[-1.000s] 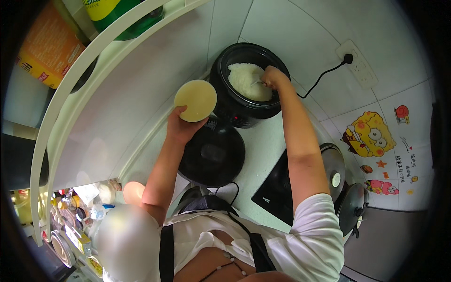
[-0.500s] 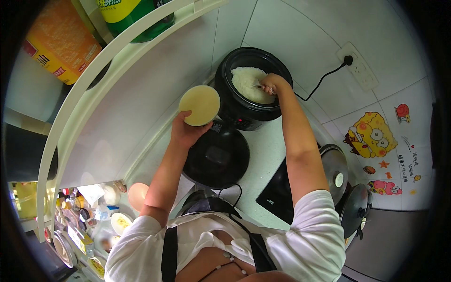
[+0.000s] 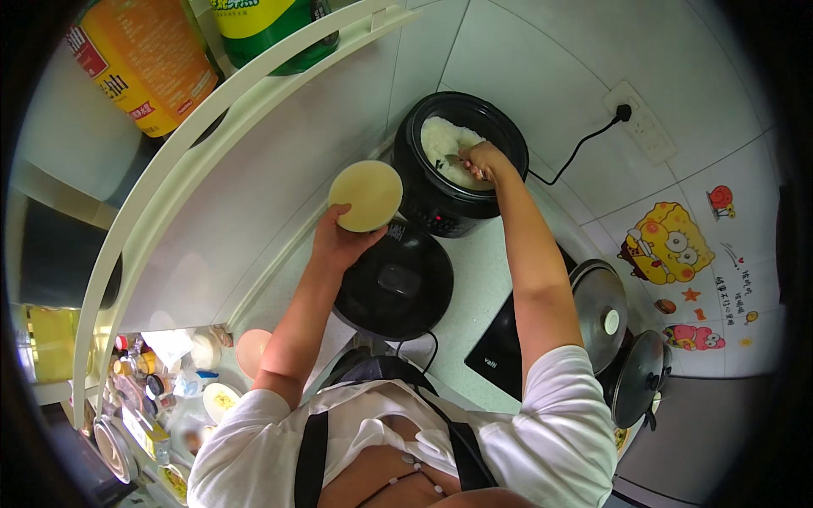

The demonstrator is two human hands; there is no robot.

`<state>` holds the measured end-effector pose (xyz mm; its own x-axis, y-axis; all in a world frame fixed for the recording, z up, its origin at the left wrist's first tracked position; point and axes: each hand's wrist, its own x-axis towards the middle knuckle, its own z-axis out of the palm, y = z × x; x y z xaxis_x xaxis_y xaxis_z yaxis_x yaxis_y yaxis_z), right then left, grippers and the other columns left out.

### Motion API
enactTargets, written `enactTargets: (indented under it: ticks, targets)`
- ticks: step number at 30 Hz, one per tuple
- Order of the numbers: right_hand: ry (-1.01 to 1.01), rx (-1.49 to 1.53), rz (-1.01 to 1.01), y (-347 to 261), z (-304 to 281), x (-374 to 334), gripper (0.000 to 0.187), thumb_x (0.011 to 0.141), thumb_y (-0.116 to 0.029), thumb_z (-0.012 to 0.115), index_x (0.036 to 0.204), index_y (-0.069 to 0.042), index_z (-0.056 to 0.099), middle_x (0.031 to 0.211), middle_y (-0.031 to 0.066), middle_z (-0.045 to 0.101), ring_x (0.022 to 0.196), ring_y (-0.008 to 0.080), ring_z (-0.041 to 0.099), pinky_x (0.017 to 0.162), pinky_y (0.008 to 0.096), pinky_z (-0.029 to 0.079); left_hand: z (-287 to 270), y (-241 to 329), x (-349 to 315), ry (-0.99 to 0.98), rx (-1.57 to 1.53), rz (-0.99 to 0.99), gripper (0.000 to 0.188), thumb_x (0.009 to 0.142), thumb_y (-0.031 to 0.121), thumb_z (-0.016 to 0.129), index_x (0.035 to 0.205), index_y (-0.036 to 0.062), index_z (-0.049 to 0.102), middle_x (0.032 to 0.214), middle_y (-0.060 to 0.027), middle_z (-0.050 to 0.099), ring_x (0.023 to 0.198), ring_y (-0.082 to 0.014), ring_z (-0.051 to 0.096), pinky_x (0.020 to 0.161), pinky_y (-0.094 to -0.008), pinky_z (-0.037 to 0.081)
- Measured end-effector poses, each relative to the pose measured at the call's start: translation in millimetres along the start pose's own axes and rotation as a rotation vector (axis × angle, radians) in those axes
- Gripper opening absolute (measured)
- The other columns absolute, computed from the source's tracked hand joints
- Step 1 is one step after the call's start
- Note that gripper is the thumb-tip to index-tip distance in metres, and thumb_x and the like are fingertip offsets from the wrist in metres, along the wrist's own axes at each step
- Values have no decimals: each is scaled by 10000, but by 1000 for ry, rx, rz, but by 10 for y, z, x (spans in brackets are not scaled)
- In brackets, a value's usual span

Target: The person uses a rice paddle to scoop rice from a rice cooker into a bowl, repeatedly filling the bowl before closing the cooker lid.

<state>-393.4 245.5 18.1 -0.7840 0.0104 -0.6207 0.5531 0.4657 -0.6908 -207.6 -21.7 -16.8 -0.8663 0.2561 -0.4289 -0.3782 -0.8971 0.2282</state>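
Observation:
My left hand (image 3: 337, 241) grips a round cream-coloured bowl (image 3: 366, 195) by its rim, thumb on the inside. No food shows in the bowl. It is held beside a black rice cooker (image 3: 506, 135), whose top is off. Inside the cooker lies white rice (image 3: 444, 140), with some dark inner wall showing through on the left. My right hand (image 3: 483, 162) is closed around the handle of a metal spoon (image 3: 454, 159), which dips into the rice. Below the bowl, a black lid (image 3: 423, 292) with a raised middle rests on the counter.
A white curved shelf (image 3: 161, 182) with bottles stands at left. A cable runs from the wall socket (image 3: 648, 127) behind the cooker. Lidded pans (image 3: 597, 317) and a black hob (image 3: 495, 360) are right, near my arm. Plates and jars crowd the lower left around a pink dish (image 3: 251, 351).
The spoon has shifted left in the rice, and a dark patch of cooker wall now shows there. My left hand still holds the bowl in nearly the same place.

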Motion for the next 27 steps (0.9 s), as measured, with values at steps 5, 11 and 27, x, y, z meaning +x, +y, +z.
enactTargets:
  ticks: [5,11,27]
  targets:
    - [10,-58,-111,-3,-115,-271,216,867,-173,563,741,2,573,526,9,451,372,85,353,331,239,246,98,48,-10,-60,78,39,497,807,197,557,1266,114,382,1269,-123,433,1169,-341,432,937,-530,378]
    - [-28,67,-190,110,-330,-604,215,865,-185,549,728,-20,549,508,14,437,361,94,336,341,255,226,378,41,-59,-100,140,118,514,844,265,601,1283,129,372,1291,-116,419,1179,-332,429,930,-544,376]
    - [369,-82,-606,224,-628,-1489,209,863,-217,530,936,-54,638,561,36,523,435,134,449,437,283,368,1435,-274,201,109,520,126,629,808,541,575,1274,157,397,1304,-84,407,1175,-272,406,921,-516,342]
